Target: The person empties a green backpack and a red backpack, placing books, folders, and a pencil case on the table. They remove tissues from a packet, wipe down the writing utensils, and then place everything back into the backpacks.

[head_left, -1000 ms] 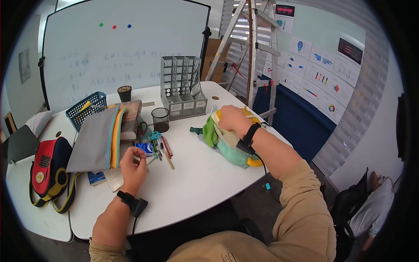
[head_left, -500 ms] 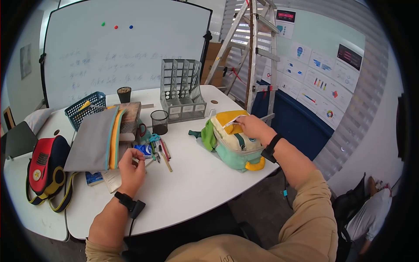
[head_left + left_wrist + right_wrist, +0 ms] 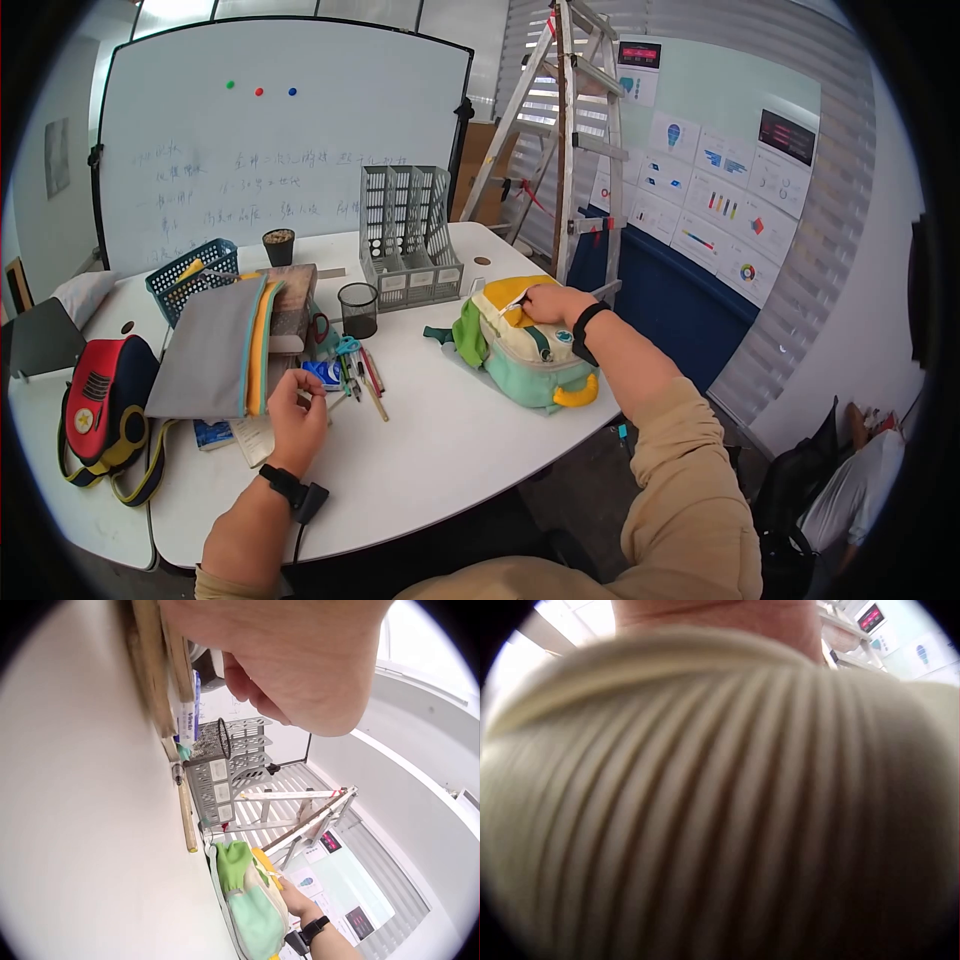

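Apparently the step is opening the backpack (image 3: 525,380) at two o'clock on the bench (image 3: 430,485): the right hand (image 3: 557,304) meets its yellow panel (image 3: 500,292), though I cannot tell its grip; the left hand (image 3: 298,415), toward nine o'clock, curls loosely, seemingly unladen. Next likely calls for parting that panel wider.

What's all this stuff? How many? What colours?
Backpack: one, mint, cream, yellow, right
Bag: one, red, navy, left
Folder: one, grey, beside bag
Books: several, mixed, by folder
Basket: one, blue, behind folder
Pot: one, black, beside basket
Rack: one, grey, centre
Cup: one, black, beside rack
Pens: several, mixed, by cup
Scissors: one, teal, by pens
Tables: two, white, front
Whiteboard: one, white, back
Magnets: three, green, red, blue, on whiteboard
Ladder: one, silver, behind backpack
Charts: several, mixed, far right
Left hand: one, bare, by folder
Right hand: one, bare, on backpack
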